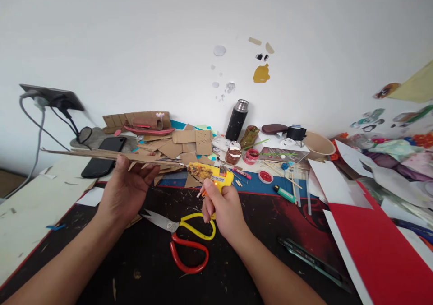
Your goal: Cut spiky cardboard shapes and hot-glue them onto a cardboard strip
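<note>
Holding cardboard strip (111, 155) above table (37, 190), near left edge of dark mat (142, 269), left-hand (126, 190) fingers clamped on it. Gripping yellow glue gun (218, 176) in right hand (219, 205), fingers wrapped around handle, nozzle at strip's right end.

Black phone (101, 160) at nine o'clock, yellow wall sticker (261, 73) at one, beige bowl (320, 144) at three, red sheet (375, 246) at four.
</note>
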Motion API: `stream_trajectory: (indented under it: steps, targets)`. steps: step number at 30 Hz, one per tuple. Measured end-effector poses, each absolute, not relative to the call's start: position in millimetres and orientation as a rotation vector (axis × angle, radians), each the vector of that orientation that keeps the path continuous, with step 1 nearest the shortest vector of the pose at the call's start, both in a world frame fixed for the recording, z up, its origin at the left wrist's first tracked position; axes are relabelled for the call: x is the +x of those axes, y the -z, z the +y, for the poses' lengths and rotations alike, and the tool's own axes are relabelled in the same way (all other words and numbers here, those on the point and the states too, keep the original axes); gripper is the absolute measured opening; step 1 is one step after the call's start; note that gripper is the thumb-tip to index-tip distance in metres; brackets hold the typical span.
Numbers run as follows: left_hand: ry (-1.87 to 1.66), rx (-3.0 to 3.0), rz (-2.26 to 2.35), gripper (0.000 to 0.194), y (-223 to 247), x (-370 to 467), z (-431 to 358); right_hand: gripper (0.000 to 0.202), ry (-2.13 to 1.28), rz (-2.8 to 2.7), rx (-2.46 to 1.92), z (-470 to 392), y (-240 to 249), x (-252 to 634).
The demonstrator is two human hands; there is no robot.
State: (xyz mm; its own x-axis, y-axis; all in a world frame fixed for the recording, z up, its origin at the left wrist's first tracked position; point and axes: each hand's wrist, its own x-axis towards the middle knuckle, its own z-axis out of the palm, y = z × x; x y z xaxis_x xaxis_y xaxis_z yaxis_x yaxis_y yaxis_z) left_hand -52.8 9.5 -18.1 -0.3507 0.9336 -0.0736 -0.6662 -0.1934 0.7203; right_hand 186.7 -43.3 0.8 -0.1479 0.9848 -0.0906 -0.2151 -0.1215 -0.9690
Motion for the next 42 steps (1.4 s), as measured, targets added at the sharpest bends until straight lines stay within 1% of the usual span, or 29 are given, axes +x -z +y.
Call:
stream_trajectory:
  steps: [4,12,16,20,25,37,42]
  targets:
    - [-1.789,0.469,0.804,0.027,18.6,-53.4,9.5,0.078,-1.496,-1.092,-1.042,-44.4,0.5,185.7]
    - [-1.786,0.483,0.799,0.037,19.1,-53.5,10.2,0.078,-1.492,-1.081,-1.039,-44.4,-1.3,185.6]
    - [-1.772,0.486,0.808,0.034,18.1,-53.6,10.1,0.075,-1.491,-1.094,-1.033,-43.9,-0.7,186.3]
    - [-1.774,0.479,0.807,0.039,18.0,-55.0,10.3,0.075,-1.491,-1.093,-1.041,-43.6,0.7,186.1]
    - [-1.765,0.497,0.844,0.028,18.9,-55.2,10.2,0.077,-1.504,-1.091,-1.042,-44.2,-0.4,185.6]
    - [-1.791,0.461,0.829,0.022,12.3,-52.6,6.6,0.082,-1.512,-1.108,-1.059,-44.3,-0.3,184.3]
    - [-1.785,0.449,0.835,0.023,11.4,-51.5,7.0,0.076,-1.522,-1.107,-1.058,-44.2,0.0,184.4]
